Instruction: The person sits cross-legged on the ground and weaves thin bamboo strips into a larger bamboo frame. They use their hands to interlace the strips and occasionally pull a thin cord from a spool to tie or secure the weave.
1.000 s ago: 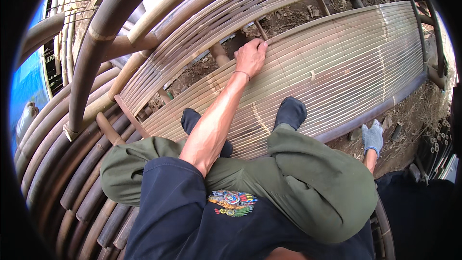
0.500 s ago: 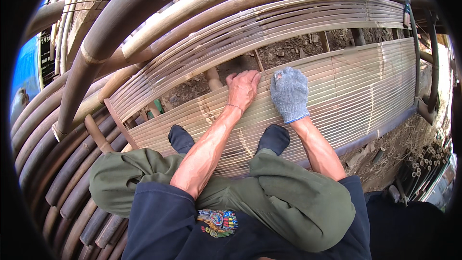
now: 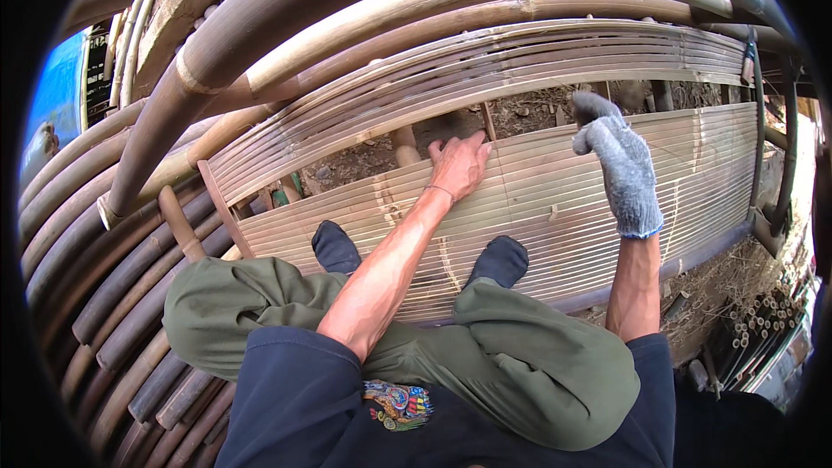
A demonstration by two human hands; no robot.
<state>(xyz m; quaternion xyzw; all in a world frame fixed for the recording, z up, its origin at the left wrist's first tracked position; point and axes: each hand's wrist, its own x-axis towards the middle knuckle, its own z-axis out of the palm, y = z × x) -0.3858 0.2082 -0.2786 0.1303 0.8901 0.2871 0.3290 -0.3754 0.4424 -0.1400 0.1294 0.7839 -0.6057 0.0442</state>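
Observation:
My bare left hand [image 3: 459,165] rests on a bench of narrow bamboo slats [image 3: 537,247], its fingers bent over the uppermost slat beside the gap. The fingertips are partly hidden there. In a grey knitted glove, my right hand [image 3: 617,165] is raised above the slats to the right. Its thumb and fingers are apart, and I see nothing between them. A second band of slats [image 3: 485,61] runs along the far side, with soil showing through the gap. A thin wooden crosspiece [image 3: 489,121] spans that gap close to my left fingers.
My dark-socked feet [image 3: 336,247] stand on the slats. Thick bamboo poles [image 3: 286,26] arch across the far side, and more poles [image 3: 130,329] lie stacked at left. Cut bamboo ends [image 3: 767,316] and dry litter lie at right. A blue sheet [image 3: 62,95] hangs at far left.
My right hand has lifted off the slats and moved right, its fingers opening from a fist. My left hand keeps its place on the slat edge, while the whole view has shifted slightly.

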